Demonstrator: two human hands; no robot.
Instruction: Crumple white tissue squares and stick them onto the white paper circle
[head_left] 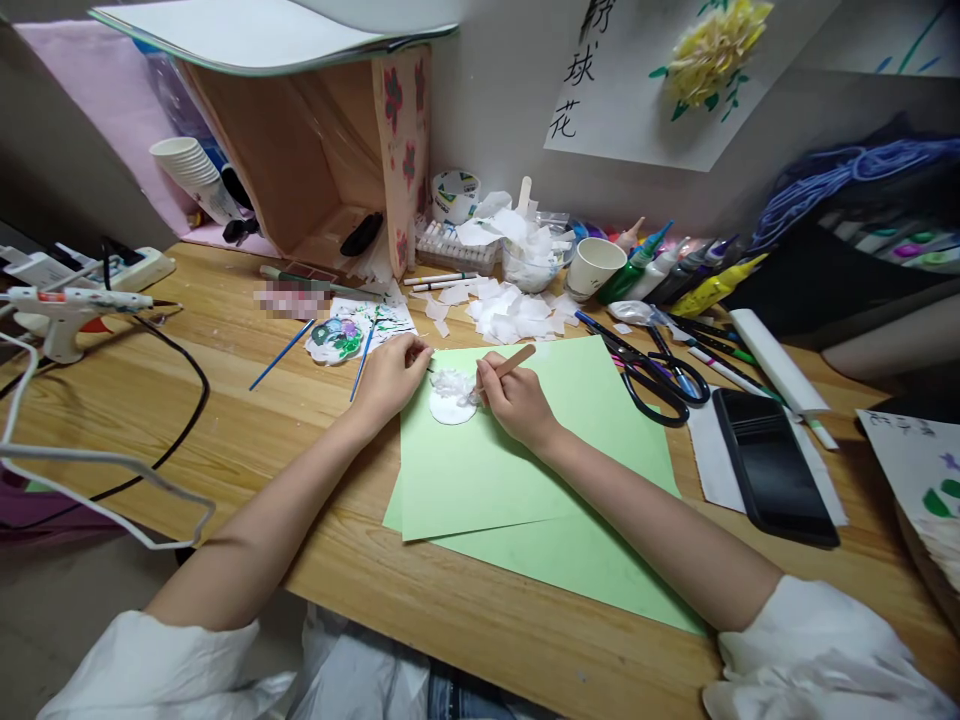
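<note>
A wooden craft stick (519,360) is held in my right hand (517,400), its lower end at a white round piece (453,408) on light green paper (517,480). Crumpled white bits cover the upper part of that round piece. My left hand (394,378) rests at the paper's upper left edge, just left of the round piece. Its fingers are curled together, and what they hold, if anything, is hidden. A second green sheet (600,575) lies under the first.
Torn white paper pieces (517,312) lie behind the sheets, near a paper cup (595,268) and paint bottles (637,262). Black-handled scissors (660,385) and a phone (772,460) are at right. Left are a paint palette (336,341), brushes and a glue gun (67,312) with cables.
</note>
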